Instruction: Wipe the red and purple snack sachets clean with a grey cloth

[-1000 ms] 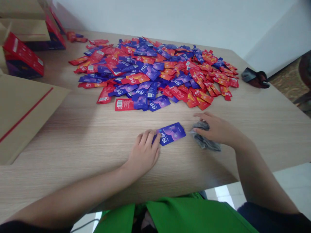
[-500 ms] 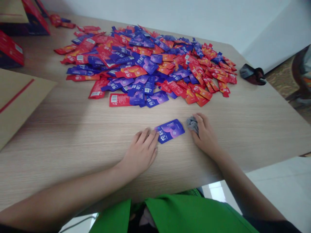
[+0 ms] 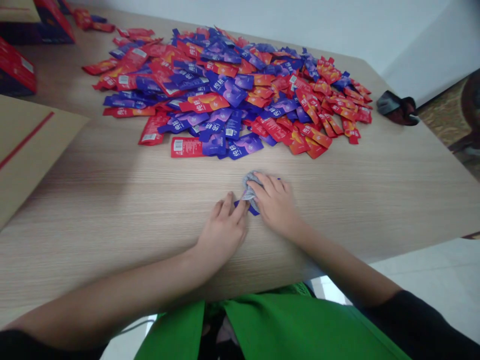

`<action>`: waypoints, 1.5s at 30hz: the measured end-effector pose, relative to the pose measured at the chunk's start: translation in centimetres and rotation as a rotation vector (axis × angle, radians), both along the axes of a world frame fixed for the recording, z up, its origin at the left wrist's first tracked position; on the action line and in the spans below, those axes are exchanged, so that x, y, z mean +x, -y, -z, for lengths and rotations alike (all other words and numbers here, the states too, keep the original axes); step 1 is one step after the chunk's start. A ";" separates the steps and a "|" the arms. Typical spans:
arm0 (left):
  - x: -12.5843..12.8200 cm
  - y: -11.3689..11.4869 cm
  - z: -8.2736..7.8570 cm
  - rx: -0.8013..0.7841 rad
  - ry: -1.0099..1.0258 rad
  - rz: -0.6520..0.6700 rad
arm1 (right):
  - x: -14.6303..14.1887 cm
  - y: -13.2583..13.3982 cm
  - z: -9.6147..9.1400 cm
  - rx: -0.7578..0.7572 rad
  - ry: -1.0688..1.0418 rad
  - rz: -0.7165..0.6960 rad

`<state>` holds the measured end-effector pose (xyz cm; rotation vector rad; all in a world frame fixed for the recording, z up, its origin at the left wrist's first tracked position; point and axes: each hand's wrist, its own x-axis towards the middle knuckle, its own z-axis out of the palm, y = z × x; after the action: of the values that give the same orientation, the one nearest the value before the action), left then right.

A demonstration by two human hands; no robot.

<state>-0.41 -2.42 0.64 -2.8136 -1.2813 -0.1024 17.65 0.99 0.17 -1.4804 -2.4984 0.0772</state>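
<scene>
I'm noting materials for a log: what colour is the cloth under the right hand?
The cloth is grey; the head view shows it best.

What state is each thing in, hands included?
Left hand: open, touching the single purple packet
Right hand: closed on the grey cloth
Grey cloth: crumpled, on the packet
Single purple packet: flat, mostly covered
Packet pile: loose, red and purple mixed
Boxes at left: cut off by frame, contents hidden

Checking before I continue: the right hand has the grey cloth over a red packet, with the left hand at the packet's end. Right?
One thing is off: the packet is blue-purple, not red, as the head view shows. The right hand does have the grey cloth over it, with the left hand at its end.
</scene>
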 end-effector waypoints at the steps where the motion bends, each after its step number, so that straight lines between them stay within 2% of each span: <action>1: 0.0 -0.1 -0.1 -0.003 -0.011 0.006 | 0.9 -0.1 0.1 0.008 -0.005 0.046; 4: 0.0 -0.4 -0.1 -0.014 -0.029 0.024 | 3.6 -0.7 0.6 0.014 -0.069 0.166; 8: -0.3 -0.5 -0.1 -0.033 0.009 0.011 | 6.2 -1.9 0.7 -0.005 -0.217 0.205; 10: -0.4 -0.3 0.0 -0.058 0.050 0.007 | 6.2 -2.1 0.2 0.013 -0.329 0.213; 12: -0.4 -0.1 0.0 -0.069 0.091 0.004 | 5.0 -1.7 -0.5 0.036 -0.387 0.193; 16: -0.1 0.2 0.0 -0.065 0.099 -0.020 | 0.6 -0.3 -1.1 0.000 -0.170 0.059; 19: 0.1 0.2 0.1 -0.057 0.073 -0.034 | -0.6 0.0 -0.7 -0.023 -0.018 0.022; 21: 0.1 0.1 0.2 -0.034 0.064 -0.034 | 0.5 -0.4 -0.2 -0.018 0.018 0.070; 25: 0.1 0.0 0.4 -0.001 0.040 -0.026 | 5.1 -1.7 0.6 0.035 0.036 0.273; 27: 0.2 0.1 0.4 0.005 0.028 -0.032 | 6.8 -2.1 0.6 0.063 0.008 0.307; 29: 0.2 0.1 0.3 0.003 0.019 -0.035 | 7.2 -2.3 0.2 0.110 -0.068 0.298; 33: 0.4 0.2 0.2 0.009 0.017 -0.048 | 3.7 -1.7 -0.9 0.227 -0.198 0.260; 36: 0.4 0.2 0.1 0.029 0.029 -0.050 | 0.2 -1.0 -1.1 0.150 -0.066 0.093; 39: 0.4 0.1 0.1 0.042 0.033 -0.032 | -1.2 -0.6 -0.7 0.041 0.074 -0.028; 41: 0.4 0.0 0.0 0.050 0.030 -0.026 | -0.4 -0.7 -0.3 0.025 0.101 0.020; 45: 0.4 0.0 0.0 0.062 0.001 -0.021 | 3.5 -1.8 0.3 0.040 0.081 0.251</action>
<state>-0.01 -2.42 0.61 -2.7482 -1.2842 -0.1405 21.13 2.74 -0.09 -1.7987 -2.3361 -0.0777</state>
